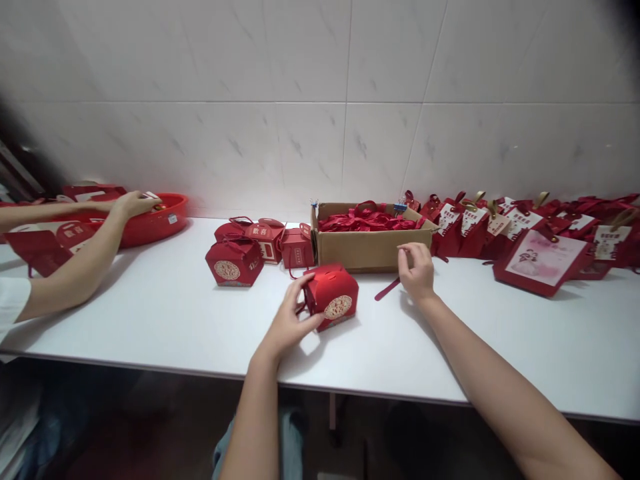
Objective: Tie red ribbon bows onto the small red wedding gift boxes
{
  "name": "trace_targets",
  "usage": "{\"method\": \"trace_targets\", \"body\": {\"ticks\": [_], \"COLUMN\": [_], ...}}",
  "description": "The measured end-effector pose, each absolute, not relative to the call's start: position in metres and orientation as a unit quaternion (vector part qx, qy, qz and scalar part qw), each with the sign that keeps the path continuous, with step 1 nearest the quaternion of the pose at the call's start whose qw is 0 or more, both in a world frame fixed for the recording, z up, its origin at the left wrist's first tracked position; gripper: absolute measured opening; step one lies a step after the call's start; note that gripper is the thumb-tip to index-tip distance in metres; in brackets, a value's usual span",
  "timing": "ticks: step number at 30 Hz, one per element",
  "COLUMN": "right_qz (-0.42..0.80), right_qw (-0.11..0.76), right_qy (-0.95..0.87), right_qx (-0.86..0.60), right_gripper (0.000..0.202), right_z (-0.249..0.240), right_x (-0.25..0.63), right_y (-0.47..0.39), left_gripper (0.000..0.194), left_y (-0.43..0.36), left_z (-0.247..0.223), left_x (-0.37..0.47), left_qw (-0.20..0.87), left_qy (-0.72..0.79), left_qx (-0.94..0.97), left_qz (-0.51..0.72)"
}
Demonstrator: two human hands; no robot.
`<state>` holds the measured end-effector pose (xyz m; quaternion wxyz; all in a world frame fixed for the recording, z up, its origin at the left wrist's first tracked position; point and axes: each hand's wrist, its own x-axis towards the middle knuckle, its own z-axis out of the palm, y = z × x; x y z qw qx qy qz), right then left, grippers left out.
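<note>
My left hand (293, 323) is wrapped round the left side of a red gift box (334, 297) with a round cream-gold emblem, tilted a little above the white table. A dark cord shows between my fingers and the box. To the right, my right hand (417, 270) has its fingertips pinched together at the front right corner of a cardboard box (373, 252) full of red ribbons (370, 219). A dark red ribbon strip (387, 289) hangs or lies just left of that hand; whether the fingers grip it is unclear.
Several red gift boxes (234, 261) stand left of the carton. Many red bags with tags (545, 260) line the wall on the right. At the left, another person's arms (103, 250) reach over a red basin (155, 227). The white table's (165, 327) front edge runs below my hands.
</note>
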<state>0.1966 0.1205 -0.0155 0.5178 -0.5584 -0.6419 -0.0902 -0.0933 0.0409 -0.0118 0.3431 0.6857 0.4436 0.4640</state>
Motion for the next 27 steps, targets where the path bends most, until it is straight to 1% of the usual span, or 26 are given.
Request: {"method": "trace_targets", "body": {"ticks": [2, 5, 7, 10, 12, 14, 16, 18, 19, 20, 22, 27], "right_qz": [-0.084, -0.071, -0.100, -0.174, -0.181, -0.137, -0.048, 0.041, 0.071, 0.087, 0.097, 0.092], "right_qw": [0.518, 0.491, 0.502, 0.530, 0.520, 0.489, 0.428, 0.377, 0.366, 0.367, 0.393, 0.513], "right_qy": [-0.644, -0.681, -0.673, -0.644, -0.659, -0.680, -0.695, -0.697, -0.694, -0.691, -0.682, -0.638], "right_qx": [-0.556, -0.538, -0.534, -0.523, -0.513, -0.529, -0.576, -0.609, -0.615, -0.616, -0.609, -0.567], "right_gripper": [0.024, 0.017, 0.018, 0.029, 0.029, 0.025, 0.021, 0.012, 0.005, 0.005, 0.011, 0.017], "right_z": [-0.018, -0.022, -0.019, 0.006, 0.032, 0.059, 0.079, 0.089, 0.091, 0.090, 0.087, 0.093], "right_x": [0.206, 0.212, 0.208, 0.192, 0.178, 0.165, 0.155, 0.148, 0.147, 0.146, 0.146, 0.145], "right_y": [0.122, 0.120, 0.120, 0.130, 0.144, 0.164, 0.183, 0.199, 0.204, 0.207, 0.205, 0.167], "left_gripper": [0.075, 0.076, 0.075, 0.076, 0.076, 0.076, 0.076, 0.077, 0.077, 0.077, 0.078, 0.077], "left_y": [0.041, 0.041, 0.039, 0.037, 0.036, 0.036, 0.036, 0.036, 0.036, 0.036, 0.035, 0.036], "left_z": [-0.014, -0.015, -0.014, -0.010, -0.008, -0.007, -0.007, -0.007, -0.008, -0.008, -0.008, -0.011], "left_x": [-0.085, -0.078, -0.078, -0.081, -0.083, -0.083, -0.083, -0.084, -0.084, -0.084, -0.083, -0.083], "left_qw": [0.361, 0.343, 0.344, 0.369, 0.393, 0.411, 0.417, 0.414, 0.410, 0.406, 0.397, 0.383], "left_qy": [0.419, 0.417, 0.405, 0.383, 0.376, 0.370, 0.368, 0.370, 0.371, 0.373, 0.375, 0.383], "left_qx": [0.724, 0.733, 0.737, 0.747, 0.749, 0.747, 0.745, 0.746, 0.746, 0.747, 0.749, 0.743], "left_qz": [0.412, 0.414, 0.418, 0.398, 0.378, 0.368, 0.367, 0.368, 0.370, 0.372, 0.376, 0.393]}}
